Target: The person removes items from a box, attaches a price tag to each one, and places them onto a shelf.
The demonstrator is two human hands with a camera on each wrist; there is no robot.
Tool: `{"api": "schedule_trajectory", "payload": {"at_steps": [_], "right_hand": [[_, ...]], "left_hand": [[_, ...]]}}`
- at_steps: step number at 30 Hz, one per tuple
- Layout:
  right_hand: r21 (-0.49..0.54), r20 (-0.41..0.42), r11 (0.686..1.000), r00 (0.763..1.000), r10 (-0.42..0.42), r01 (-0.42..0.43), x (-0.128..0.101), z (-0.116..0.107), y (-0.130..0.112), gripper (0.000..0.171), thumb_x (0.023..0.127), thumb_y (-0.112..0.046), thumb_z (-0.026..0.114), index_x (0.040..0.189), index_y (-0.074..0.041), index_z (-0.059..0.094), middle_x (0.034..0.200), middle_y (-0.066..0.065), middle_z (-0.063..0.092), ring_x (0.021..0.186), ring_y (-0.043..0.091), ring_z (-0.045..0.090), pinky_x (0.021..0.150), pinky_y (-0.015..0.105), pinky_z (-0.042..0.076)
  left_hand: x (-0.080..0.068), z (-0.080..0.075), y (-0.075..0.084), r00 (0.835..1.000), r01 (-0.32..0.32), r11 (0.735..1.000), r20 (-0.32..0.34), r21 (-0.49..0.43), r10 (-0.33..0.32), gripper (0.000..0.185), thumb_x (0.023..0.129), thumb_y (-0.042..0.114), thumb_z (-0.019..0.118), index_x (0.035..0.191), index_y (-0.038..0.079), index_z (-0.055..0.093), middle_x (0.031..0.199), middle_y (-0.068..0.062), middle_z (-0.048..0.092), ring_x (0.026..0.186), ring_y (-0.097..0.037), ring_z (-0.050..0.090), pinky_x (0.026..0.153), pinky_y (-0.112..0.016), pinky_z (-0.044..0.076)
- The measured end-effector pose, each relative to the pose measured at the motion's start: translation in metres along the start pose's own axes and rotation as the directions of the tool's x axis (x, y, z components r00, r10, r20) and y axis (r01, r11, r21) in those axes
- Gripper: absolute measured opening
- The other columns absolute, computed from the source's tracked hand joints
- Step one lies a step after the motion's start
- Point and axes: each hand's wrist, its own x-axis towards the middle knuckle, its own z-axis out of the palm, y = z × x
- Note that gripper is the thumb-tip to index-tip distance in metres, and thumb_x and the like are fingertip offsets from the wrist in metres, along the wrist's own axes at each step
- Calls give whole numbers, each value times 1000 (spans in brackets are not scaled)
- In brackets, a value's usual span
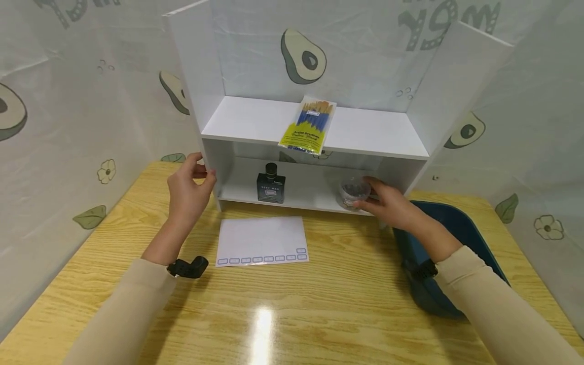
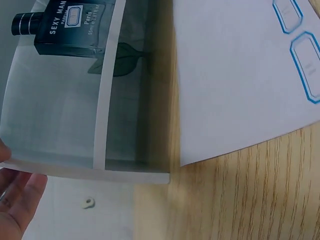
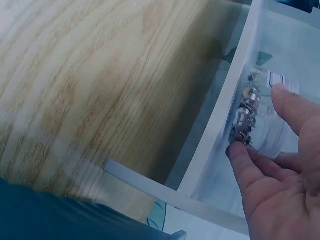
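A white two-tier shelf (image 1: 255,119) stands on the table. My left hand (image 1: 189,190) holds the edge of its left side panel, the thumb on one face and the fingers on the other. At the lower tier's right end, my right hand (image 1: 390,203) grips a small clear plastic jar (image 1: 353,190) between thumb and fingers. Small shiny metallic pieces (image 3: 245,112) show inside the jar, too blurred to name. A dark perfume bottle (image 1: 271,186) stands upright on the lower tier, left of the jar. On the upper tier, a pack of artist brushes (image 1: 307,126) hangs over the front edge.
A white sheet (image 1: 262,239) with blue-outlined labels lies before the shelf. To the right, beneath my right forearm, sits a dark teal bin (image 1: 456,218). A pale curtain (image 1: 114,76) with avocado prints hangs behind and at both sides of the wooden table (image 1: 337,304).
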Motion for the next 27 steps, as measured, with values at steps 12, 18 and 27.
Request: {"api": "schedule_trajectory", "payload": {"at_steps": [12,18,27], "right_hand": [[62,74,998,997,8,-13,-1,-3,10,75,97,-24,57,150,4,11,148,30,25,130,46,35,98,53,42],[55,64,998,997,40,-43,-2,-5,10,78,97,-25,57,151,1,7,152,27,18,133,45,32,100,52,40],[54,0,998,1000,19,-19,-19,-1,-1,74,98,-21,54,150,3,8,153,27,13,135,44,26,101,52,38]], "left_hand": [[-1,5,2,1000,-10,1000,7,30,9,30,89,8,63,118,5,60,89,-16,67,84,-26,65,69,-43,57],[1,8,1,1000,-27,999,15,23,26,28,90,8,61,118,3,59,90,-17,67,85,-26,65,69,-42,57],[-1,10,1,999,-34,998,39,47,32,28,92,7,57,119,1,56,91,-16,66,86,-25,65,71,-41,57]]}}
